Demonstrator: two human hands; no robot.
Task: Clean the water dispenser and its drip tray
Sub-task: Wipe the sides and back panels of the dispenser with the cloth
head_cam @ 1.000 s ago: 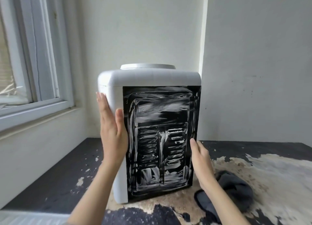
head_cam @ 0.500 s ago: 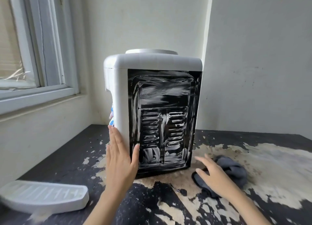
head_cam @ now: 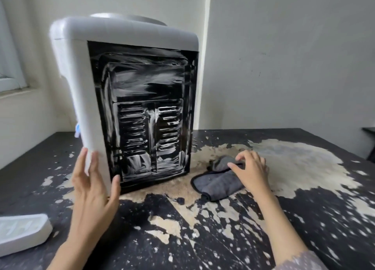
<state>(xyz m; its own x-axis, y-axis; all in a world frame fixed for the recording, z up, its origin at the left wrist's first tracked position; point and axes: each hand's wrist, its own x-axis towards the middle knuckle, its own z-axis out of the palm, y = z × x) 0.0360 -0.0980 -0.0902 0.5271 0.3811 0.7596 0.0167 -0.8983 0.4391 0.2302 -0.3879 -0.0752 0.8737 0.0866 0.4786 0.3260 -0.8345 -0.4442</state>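
Observation:
The white water dispenser (head_cam: 121, 36) stands on the table with its black vented back panel (head_cam: 146, 117) facing me, streaked with white smears. My left hand (head_cam: 94, 190) rests with straight fingers against its lower left corner. A crumpled grey cloth (head_cam: 218, 181) lies on the table just right of the dispenser. My right hand (head_cam: 250, 171) is on the cloth, its fingers curling onto the upper fold. The white drip tray (head_cam: 22, 233) lies at the lower left, cut off by the frame edge.
The black table top (head_cam: 182, 239) is worn, with large peeled beige patches. Walls close in behind and on the left, with a window sill (head_cam: 18, 91) at the far left. A dark edge of another object (head_cam: 369, 131) shows at the far right.
My right hand left the dispenser's lower right corner and dropped onto the grey cloth. My left hand slid down the dispenser's left edge. The view tilted down and moved closer.

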